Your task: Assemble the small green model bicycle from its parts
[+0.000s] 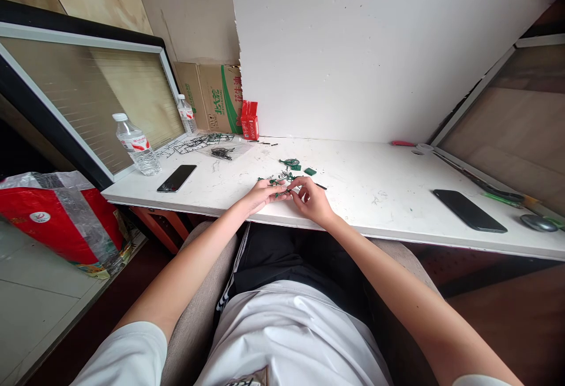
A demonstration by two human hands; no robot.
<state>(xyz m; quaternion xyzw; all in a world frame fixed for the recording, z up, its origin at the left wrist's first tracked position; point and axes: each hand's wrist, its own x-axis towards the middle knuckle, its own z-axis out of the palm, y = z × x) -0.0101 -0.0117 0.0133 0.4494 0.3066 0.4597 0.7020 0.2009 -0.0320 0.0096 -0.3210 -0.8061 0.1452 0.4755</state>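
Observation:
Near the front edge of the table, my left hand (263,195) is closed around a small green plastic part (278,195), its fingers pointing right. My right hand (310,199) meets it from the other side, with thumb and fingers pinched at the part's right end. The exact shape of the part is too small to make out. Just beyond the fingers lie more small green and grey pieces (286,175). A green round piece (290,162) and a flat green piece (310,171) rest a little farther back. Close to my right hand is a thin black stick (321,186).
Black part frames (198,143) and a clear bag with dark pieces (222,153) lie at the back left. A phone (176,178) and water bottle (138,145) stand left; another phone (468,210) lies right. Behind are a red box (249,121) and white board (375,62).

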